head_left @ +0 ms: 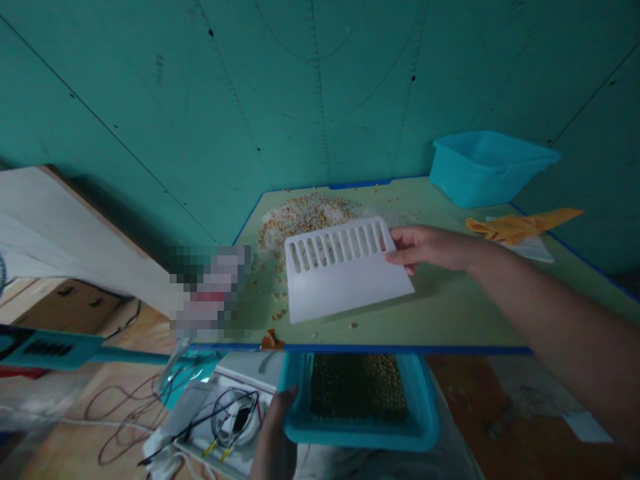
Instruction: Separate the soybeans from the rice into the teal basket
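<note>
My right hand [425, 248] is closed on the right edge of a white slotted plastic scraper [345, 270], which rests on the green table [450, 313]. A spread of yellow and white grains [305, 215] lies on the table just behind the scraper. My left hand [274, 437] grips the left rim of a teal tray [425, 413] held below the table's front edge. The tray holds a layer of dark yellowish grains [357, 387].
A teal tub [485, 167] stands at the table's back right, with an orange cloth [520, 225] beside it. A blue edge [360, 349] runs along the table front. Cables and a white box [225, 420] lie on the floor at left.
</note>
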A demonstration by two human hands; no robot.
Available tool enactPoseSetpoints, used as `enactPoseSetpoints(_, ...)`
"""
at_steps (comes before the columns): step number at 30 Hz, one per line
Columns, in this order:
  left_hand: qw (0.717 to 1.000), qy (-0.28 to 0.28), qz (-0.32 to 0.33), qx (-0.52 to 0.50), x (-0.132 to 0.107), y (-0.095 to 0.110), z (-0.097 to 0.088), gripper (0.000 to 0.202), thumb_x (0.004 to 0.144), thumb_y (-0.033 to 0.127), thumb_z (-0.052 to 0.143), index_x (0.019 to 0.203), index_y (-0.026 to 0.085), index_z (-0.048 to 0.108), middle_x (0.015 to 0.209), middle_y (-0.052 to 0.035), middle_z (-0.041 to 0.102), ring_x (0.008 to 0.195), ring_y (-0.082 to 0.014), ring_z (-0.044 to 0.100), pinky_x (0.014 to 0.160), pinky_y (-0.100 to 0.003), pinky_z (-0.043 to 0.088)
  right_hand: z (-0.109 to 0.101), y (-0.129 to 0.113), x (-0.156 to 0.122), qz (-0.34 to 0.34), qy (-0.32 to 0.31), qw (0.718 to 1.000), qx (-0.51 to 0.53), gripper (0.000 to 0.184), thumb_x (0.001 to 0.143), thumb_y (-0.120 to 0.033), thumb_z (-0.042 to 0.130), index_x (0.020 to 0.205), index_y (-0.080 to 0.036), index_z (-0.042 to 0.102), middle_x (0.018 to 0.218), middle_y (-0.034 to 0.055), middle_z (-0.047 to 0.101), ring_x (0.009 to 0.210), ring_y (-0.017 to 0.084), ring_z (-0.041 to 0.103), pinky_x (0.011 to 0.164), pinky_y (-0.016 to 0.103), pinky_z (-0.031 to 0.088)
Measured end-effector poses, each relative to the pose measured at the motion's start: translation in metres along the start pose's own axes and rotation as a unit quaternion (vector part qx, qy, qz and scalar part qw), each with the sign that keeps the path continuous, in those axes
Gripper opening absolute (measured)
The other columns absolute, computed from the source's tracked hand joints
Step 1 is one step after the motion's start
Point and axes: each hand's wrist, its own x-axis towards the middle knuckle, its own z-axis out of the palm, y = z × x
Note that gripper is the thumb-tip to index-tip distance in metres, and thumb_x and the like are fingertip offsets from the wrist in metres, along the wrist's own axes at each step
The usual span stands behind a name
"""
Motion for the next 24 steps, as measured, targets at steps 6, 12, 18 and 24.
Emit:
enactPoseSetpoints(6, 0.999, -0.008, 0.050, 0.001, 0.001, 0.005, -0.010, 0.015, 0.050, 0.013, 0.076, 0.059, 0.025, 0.073, 0.069, 0.0009, 0.079, 0.110, -0.0389, 0.064, 0.092, -0.044, 0.053, -0.054, 0.003, -0.019, 0.056, 0.061, 0.994, -0.069, 0.024, 0.065, -0.031, 0.072, 0.084, -0.018, 0.063, 0.073, -0.0018, 0.062, 0.056, 0.009, 0.052, 0.048, 0.022, 0.042)
enactPoseSetpoints(12, 0.999, -0.034, 0.008, 0.007, -0.001, 0.001, 0.002, 0.019, 0.053, 0.027, 0.080, 0.071, 0.021, 0.076, 0.087, -0.0059, 0.081, 0.116, -0.0411, 0.059, 0.094, -0.049, 0.051, -0.067, 0.009, -0.030, 0.127, 0.020, 0.987, -0.101, 0.018, 0.063, -0.029, 0.073, 0.077, -0.020, 0.067, 0.070, 0.0005, 0.067, 0.051, 0.011, 0.056, 0.046, 0.024, 0.044)
enactPoseSetpoints(18, 0.999, 0.005, 0.029, 0.017, -0.005, 0.000, 0.011, 0.017, 0.052, 0.025, 0.079, 0.068, 0.024, 0.075, 0.086, -0.0064, 0.080, 0.117, -0.0410, 0.058, 0.096, -0.048, 0.049, -0.062, 0.007, -0.034, 0.148, -0.020, 0.980, -0.133, 0.018, 0.065, -0.032, 0.072, 0.077, -0.019, 0.068, 0.065, 0.0006, 0.067, 0.051, 0.012, 0.058, 0.047, 0.024, 0.042)
enactPoseSetpoints(24, 0.999, 0.016, 0.036, -0.005, -0.005, 0.002, 0.011, 0.021, 0.050, 0.025, 0.078, 0.071, 0.021, 0.075, 0.091, -0.0077, 0.080, 0.120, -0.0419, 0.056, 0.096, -0.049, 0.049, -0.052, 0.001, -0.036, 0.125, -0.050, 0.976, -0.169, 0.020, 0.066, -0.036, 0.071, 0.076, -0.019, 0.067, 0.070, 0.0019, 0.069, 0.056, 0.015, 0.062, 0.053, 0.026, 0.047)
